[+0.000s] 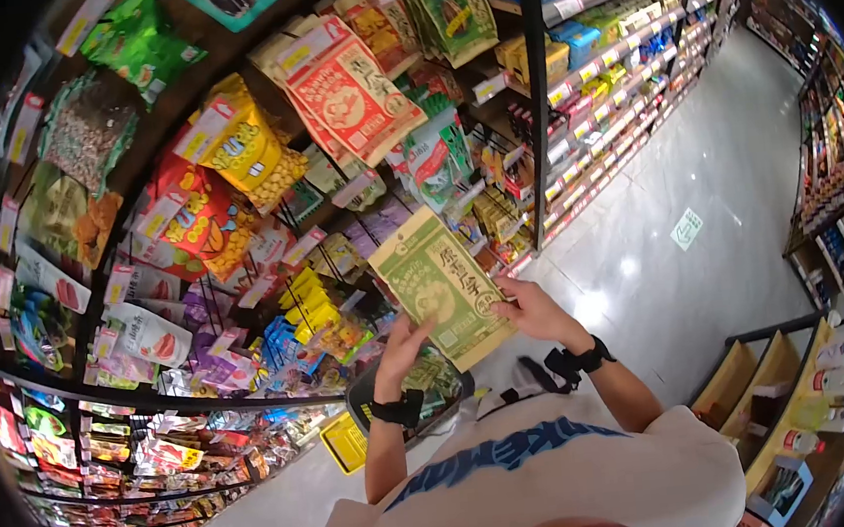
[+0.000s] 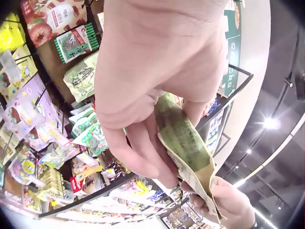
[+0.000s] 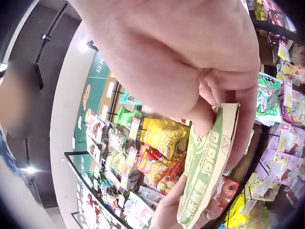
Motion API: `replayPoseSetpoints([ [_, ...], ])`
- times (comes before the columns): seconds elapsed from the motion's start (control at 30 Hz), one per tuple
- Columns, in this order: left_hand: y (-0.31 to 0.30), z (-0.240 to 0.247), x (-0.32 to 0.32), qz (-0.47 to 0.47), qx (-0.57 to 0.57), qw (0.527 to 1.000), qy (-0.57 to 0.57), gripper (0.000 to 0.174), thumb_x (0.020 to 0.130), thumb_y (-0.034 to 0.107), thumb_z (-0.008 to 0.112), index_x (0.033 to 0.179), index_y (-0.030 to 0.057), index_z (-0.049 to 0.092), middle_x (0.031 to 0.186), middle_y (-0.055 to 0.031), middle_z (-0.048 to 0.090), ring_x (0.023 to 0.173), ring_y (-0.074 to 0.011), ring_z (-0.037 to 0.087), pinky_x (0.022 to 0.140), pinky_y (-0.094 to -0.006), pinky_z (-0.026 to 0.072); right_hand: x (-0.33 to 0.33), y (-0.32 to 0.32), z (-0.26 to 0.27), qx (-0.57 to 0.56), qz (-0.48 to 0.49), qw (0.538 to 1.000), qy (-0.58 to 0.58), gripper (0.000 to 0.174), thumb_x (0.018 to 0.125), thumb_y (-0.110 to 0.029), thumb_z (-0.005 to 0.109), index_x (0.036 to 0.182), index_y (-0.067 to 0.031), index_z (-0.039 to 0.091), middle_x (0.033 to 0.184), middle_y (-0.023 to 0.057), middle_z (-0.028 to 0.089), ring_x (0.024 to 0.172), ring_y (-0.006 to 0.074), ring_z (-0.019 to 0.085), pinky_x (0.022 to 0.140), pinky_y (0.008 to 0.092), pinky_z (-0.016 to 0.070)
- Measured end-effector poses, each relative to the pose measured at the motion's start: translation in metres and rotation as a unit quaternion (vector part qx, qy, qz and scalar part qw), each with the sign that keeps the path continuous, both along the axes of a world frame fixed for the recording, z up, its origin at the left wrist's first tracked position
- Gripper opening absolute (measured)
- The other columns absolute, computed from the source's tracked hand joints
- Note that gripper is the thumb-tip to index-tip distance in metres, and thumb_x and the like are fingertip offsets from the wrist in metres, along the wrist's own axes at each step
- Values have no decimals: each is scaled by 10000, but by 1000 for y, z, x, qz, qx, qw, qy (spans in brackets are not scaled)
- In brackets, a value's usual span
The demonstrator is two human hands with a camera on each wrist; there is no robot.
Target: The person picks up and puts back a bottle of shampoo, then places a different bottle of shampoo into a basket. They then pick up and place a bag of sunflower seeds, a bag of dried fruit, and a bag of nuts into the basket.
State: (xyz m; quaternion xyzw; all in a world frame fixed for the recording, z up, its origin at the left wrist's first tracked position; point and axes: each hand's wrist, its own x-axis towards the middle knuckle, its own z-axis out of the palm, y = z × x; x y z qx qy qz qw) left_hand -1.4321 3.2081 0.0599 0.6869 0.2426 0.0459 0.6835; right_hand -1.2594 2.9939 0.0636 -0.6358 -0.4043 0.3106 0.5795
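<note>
A green and tan paper snack bag (image 1: 441, 287) with dark printed characters is held in front of the chest in the head view. My left hand (image 1: 402, 354) grips its lower left edge, thumb on the printed face. On the opposite edge, my right hand (image 1: 539, 310) pinches the bag with the thumb over its front. The left wrist view shows the bag (image 2: 186, 138) edge-on, with the left fingers (image 2: 143, 148) curled along one side. From the right wrist, the right thumb lies on the face of the bag (image 3: 206, 176), fingers behind it.
Hanging snack bags crowd the rack ahead, including a red bag (image 1: 352, 94) of similar design and a yellow bag (image 1: 246, 143). A yellow basket (image 1: 345, 443) is low beside a dark-rimmed container (image 1: 362, 401). Tiled aisle floor (image 1: 664, 272) stretches right, with wooden shelves (image 1: 770, 394) beyond.
</note>
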Motion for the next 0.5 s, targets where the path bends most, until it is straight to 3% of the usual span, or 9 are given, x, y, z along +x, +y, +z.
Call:
replayPoseSetpoints([
  [0.03, 0, -2, 5, -5, 14, 999, 50, 421, 968, 229, 616, 1280, -38, 523, 1184, -49, 625, 1036, -124, 558, 900, -281, 451, 6, -6, -3, -11, -1, 1000, 3, 334, 924, -56, 609, 1238, 30, 537, 1064, 129, 661, 929, 178, 629, 820, 321, 511],
  [0.1, -8, -7, 22, -5, 5, 999, -37, 439, 967, 234, 618, 1299, -34, 516, 1202, -55, 623, 1051, -129, 556, 920, -290, 454, 17, -12, -5, -19, -26, 999, -25, 344, 923, -75, 617, 1243, 26, 540, 1075, 131, 661, 918, 179, 634, 809, 316, 514],
  [0.13, -15, 6, 29, -1, 11, 1000, -8, 444, 965, 234, 619, 1308, -28, 514, 1213, -61, 623, 1070, -133, 554, 940, -299, 450, 21, -16, -9, -26, -29, 999, -35, 349, 923, -85, 620, 1245, 24, 542, 1081, 133, 660, 913, 179, 637, 804, 313, 516],
  [0.2, -20, 1, 43, 14, 39, 999, -2, 471, 952, 257, 627, 1309, -26, 508, 1224, -71, 620, 1096, -149, 562, 960, -296, 437, 41, -18, -21, -5, -13, 1000, 28, 347, 925, -95, 618, 1242, 23, 545, 1067, 124, 669, 913, 159, 627, 803, 297, 510],
  [0.27, -29, -6, 62, 29, -25, 996, -79, 499, 940, 154, 640, 1368, -26, 457, 1243, -79, 615, 1109, -130, 560, 955, -282, 442, 65, -23, -11, -10, 8, 1000, -12, 385, 936, -85, 575, 1306, 9, 527, 1036, 102, 695, 923, 130, 626, 798, 287, 511],
  [0.4, -47, -6, 95, 5, -48, 991, -126, 603, 904, 71, 666, 1431, -9, 382, 1244, -71, 616, 999, -95, 588, 845, -255, 474, 111, -33, -15, -5, 20, 996, 83, 369, 943, -87, 570, 1295, 19, 528, 1016, 117, 697, 926, 139, 633, 794, 287, 513],
  [0.5, -65, -13, 120, 19, -44, 994, -103, 636, 898, 107, 683, 1435, 4, 359, 993, -19, 653, 771, -48, 559, 654, -206, 438, 143, -46, -30, -25, 20, 999, 43, 318, 948, -103, 569, 1235, 33, 559, 999, 116, 695, 893, 140, 626, 778, 289, 509],
])
